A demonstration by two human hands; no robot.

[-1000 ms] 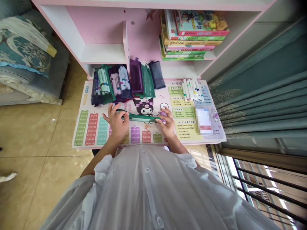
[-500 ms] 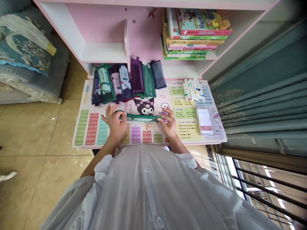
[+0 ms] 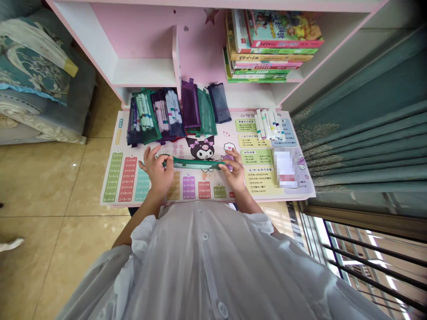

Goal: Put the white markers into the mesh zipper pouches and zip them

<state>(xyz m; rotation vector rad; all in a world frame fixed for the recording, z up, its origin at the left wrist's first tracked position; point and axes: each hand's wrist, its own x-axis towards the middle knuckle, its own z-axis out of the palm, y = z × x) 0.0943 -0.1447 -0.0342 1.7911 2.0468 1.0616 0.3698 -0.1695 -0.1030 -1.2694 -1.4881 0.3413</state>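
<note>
left hand, right hand hold green pouch near mat edge

Green pouch of mesh cloth, smooth laminated mat, glossy floor tiles.

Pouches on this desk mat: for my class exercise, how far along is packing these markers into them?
Done: the stuffed mesh pouches at the back of the desk mat hold markers. In hand: the left hand and right hand hold a slim green pouch by its ends. Left: loose markers lie on the mat, and the purple pouch, dark green pouch and navy pouch look flat.
</note>
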